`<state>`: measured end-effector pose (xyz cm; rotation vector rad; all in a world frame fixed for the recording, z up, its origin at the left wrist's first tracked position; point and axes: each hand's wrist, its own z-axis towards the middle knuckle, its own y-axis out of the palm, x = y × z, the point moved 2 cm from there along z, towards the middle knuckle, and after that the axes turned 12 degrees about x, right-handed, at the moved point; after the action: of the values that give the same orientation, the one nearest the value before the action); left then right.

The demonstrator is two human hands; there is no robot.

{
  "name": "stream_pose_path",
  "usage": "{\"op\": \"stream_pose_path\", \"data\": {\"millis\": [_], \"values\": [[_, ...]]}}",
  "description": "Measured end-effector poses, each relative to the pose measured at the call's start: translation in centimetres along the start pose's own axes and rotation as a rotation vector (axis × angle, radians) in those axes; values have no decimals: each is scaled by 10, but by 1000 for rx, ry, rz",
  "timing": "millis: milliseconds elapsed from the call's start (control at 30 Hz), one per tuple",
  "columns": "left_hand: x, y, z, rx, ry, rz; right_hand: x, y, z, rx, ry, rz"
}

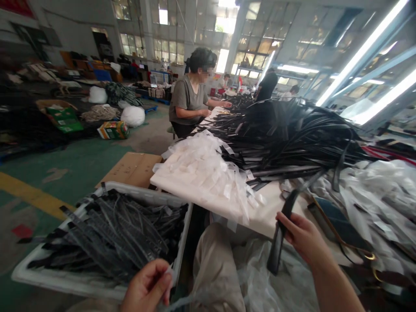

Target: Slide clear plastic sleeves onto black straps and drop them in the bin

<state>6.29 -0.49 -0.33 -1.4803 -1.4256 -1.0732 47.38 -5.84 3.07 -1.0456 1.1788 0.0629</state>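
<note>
Gripping a black strap (282,225), the right hand (300,236) is closing its fingers around the middle of it, just in front of the white table (269,208); the strap is hanging down below the hand and rising above it toward the big pile of black straps (292,134). The left hand (147,286) is pinching a thin clear plastic sleeve (182,299) between thumb and fingers, low in the view, beside the white bin (97,286) that is holding packed black straps. A heap of clear sleeves (208,169) is lying on the table. Farther back, another person (190,99) is sitting and working at the same table.
</note>
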Motion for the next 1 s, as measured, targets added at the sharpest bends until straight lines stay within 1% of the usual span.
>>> {"op": "stream_pose_path", "data": {"millis": [67,100,133,167,200,267,333,400,467,533,600,667,767,900,1000], "values": [[1,-1,1,-36,-16,-10,-20,14,-23,-96,55,574],[0,-1,1,-44,-23,-23,-33,22,-35,-174,85,823],[-2,-1,1,-49,-29,-38,-46,32,-47,-263,107,1007],[-4,-2,1,-55,-31,-54,-59,42,-59,-349,131,1132],[-6,-2,0,-65,-32,-67,-70,52,-69,-429,162,1199],[-10,-4,-3,-76,-23,-73,-89,72,-86,-566,214,1199],[-12,-7,-5,-76,-13,-53,-101,90,-97,-688,210,1131],[-12,-10,-7,-57,21,-25,-107,104,-103,-797,143,1084],[-11,-14,-8,-29,120,-1,-109,115,-106,-843,59,1045],[-9,-18,-8,4,227,29,-108,122,-105,-829,4,1003],[-9,-20,-7,25,269,68,-106,125,-103,-788,-31,954],[-8,-20,-7,31,252,100,-106,126,-103,-762,-65,882],[-3,-16,-10,43,227,116,-108,123,-107,-759,-102,804],[2,-12,-11,42,202,132,-112,117,-112,-726,-110,779],[-2,-13,-11,18,181,126,-112,118,-111,-738,-171,770]]}}
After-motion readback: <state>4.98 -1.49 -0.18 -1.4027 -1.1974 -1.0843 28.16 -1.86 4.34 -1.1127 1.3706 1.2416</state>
